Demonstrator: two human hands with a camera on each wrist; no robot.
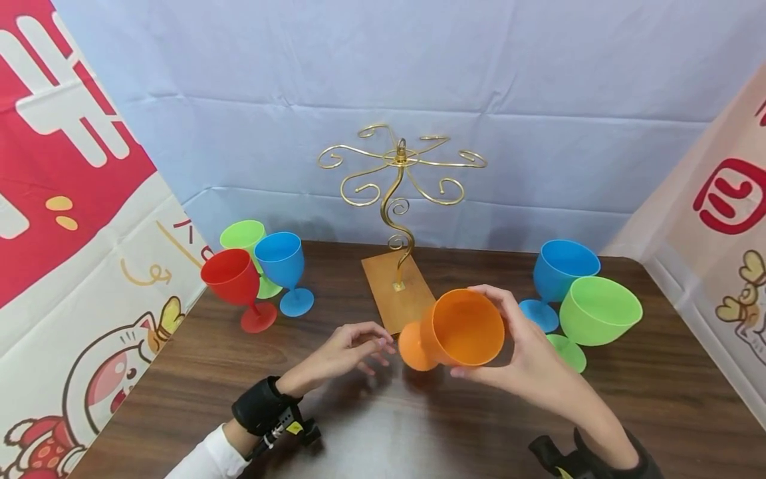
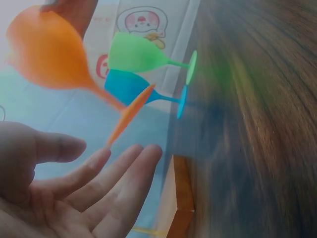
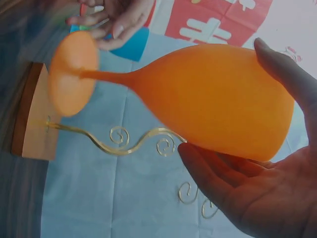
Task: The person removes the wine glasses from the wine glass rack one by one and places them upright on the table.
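Observation:
An orange plastic goblet [image 1: 463, 329] is held tilted above the table, its mouth toward the head camera. My right hand [image 1: 529, 356] grips its bowl, thumb on one side and fingers on the other. My left hand [image 1: 344, 352] is beside the goblet's foot with fingers spread and nothing in it; in the left wrist view a fingertip [image 2: 105, 154] is at the foot's rim, and I cannot tell whether they touch. Behind the goblet stands a gold wire rack [image 1: 391, 206] with curled arms, on a wooden base [image 1: 391, 296].
At left on the table [image 1: 383, 426] stand a red goblet [image 1: 230, 283], a blue goblet [image 1: 281, 263] and a green goblet [image 1: 242, 234]. Another blue goblet [image 1: 556, 273] and green goblet [image 1: 592, 313] stand at right. A pale cloth [image 1: 239, 133] hangs behind.

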